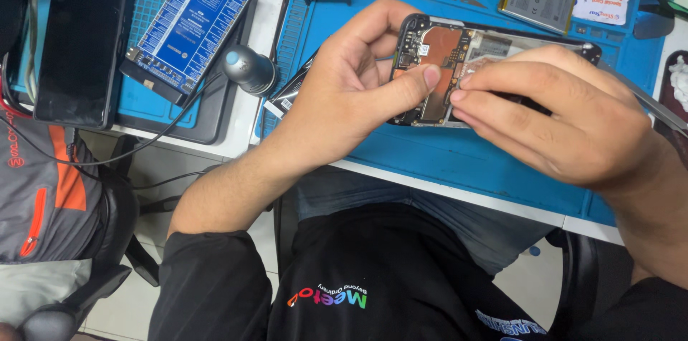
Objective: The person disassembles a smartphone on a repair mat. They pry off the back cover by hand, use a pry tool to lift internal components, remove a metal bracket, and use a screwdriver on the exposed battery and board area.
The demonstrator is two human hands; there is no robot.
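An opened black smartphone with its circuit board exposed (437, 61) was held over the blue silicone work mat (459, 158), near the desk's front edge, gripped by the left hand (351, 83). The right hand (559, 119) was pinched narrowly on its board.

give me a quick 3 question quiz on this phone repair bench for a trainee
1. True or false: the opened phone lies with its circuit board facing up.
2. Which hand grips the phone's end with the thumb laid across the board? A) left hand B) right hand
3. What flat dark thing lies on the blue mat at the far left of the bench?

Key
1. True: the copper-coloured board and its shields show.
2. A; the right hand's fingertips pinch at the middle of the board instead.
3. A black phone, screen dark, beside the blue printed board.
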